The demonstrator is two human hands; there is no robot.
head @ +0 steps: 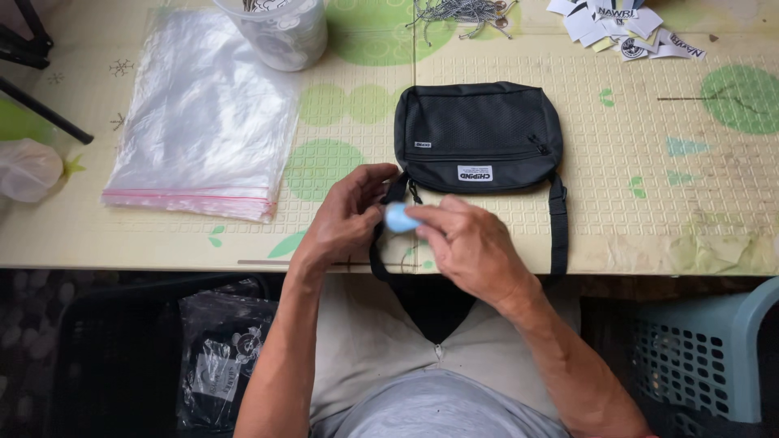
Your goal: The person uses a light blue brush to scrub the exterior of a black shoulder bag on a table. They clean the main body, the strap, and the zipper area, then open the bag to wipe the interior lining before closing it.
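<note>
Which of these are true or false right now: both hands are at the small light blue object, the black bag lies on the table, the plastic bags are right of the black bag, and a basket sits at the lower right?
1. Both the left hand and the right hand hold the small light blue object. True.
2. The black fabric shoulder bag hangs off the table. False: it lies flat on the patterned table; only its strap hangs over the edge.
3. The stack of clear plastic zip bags lies right of the bag. False: left.
4. A light blue plastic basket sits at lower right. True.
</note>
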